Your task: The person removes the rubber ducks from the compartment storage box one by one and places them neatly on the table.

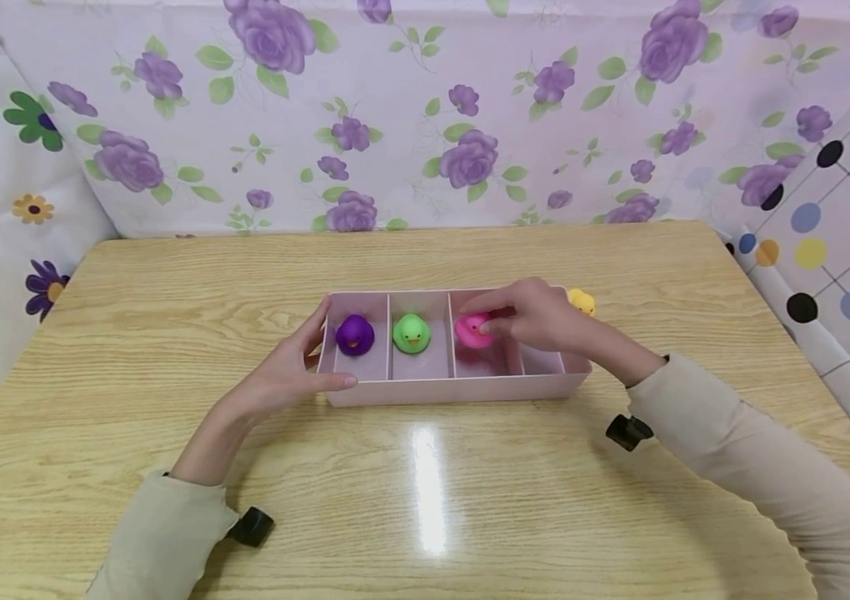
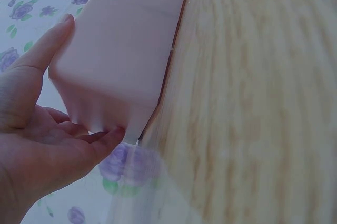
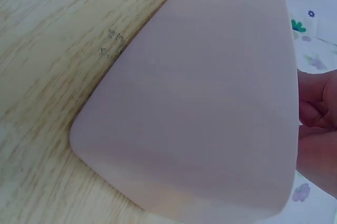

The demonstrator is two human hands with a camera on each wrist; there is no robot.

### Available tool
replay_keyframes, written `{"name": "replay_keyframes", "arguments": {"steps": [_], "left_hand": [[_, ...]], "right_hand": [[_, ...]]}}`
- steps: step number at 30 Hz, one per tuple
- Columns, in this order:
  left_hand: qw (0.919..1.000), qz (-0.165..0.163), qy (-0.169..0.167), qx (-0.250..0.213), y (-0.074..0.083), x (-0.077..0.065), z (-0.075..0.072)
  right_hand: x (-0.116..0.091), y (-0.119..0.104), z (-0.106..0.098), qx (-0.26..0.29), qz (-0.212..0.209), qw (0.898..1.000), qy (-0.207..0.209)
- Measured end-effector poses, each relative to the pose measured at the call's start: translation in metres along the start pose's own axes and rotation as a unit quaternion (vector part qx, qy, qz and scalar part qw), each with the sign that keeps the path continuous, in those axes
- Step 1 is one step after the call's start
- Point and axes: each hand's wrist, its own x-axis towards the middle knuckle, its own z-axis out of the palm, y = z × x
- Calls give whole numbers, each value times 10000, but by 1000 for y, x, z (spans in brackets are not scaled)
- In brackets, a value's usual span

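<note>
Right hand (image 1: 537,318): fingers clamped on the pink duck (image 1: 467,333), a pinch between thumb and fingertips, in or just above the third compartment from the left of the pink box (image 1: 447,391) (can't tell if the duck touches the box floor). Left hand (image 1: 282,377): fingers clamped on the box's left end, thumb at the near corner, other fingers curled against the end wall; left wrist view agrees. Purple duck (image 1: 355,335) sits in the first compartment, green duck (image 1: 412,335) in the second, each next to a divider. Fourth is partly covered by the right hand and wrist. Yellow duck (image 1: 582,301) is outside, by the box's far right corner, partly hidden. Box stands on the wood-grain desk (image 1: 305,483), long side facing the person. Right wrist view is mostly outer box wall, hand cut off at the edge. Floral sheet (image 1: 192,108) behind, dotted sheet (image 1: 830,250) on the right.
</note>
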Motion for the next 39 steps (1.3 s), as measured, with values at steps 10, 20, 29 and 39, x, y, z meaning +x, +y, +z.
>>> {"name": "replay_keyframes", "arguments": {"steps": [10,20,29,39], "left_hand": [[10000,-7,-27,-12,1,0,1],[10000,-26,-19,-61,1,0,1],[10000,-50,-7,-37,0,-1,1],[10000,-42,3,-50,0,0,0]], "right_hand": [[-7,2,-4,442,315,9984,127],[-12,5,-13,651,479,9962,312],[-20,6,-23,1010,815,9908,393],[-29,12,-35,1066,578,9895,783]]}}
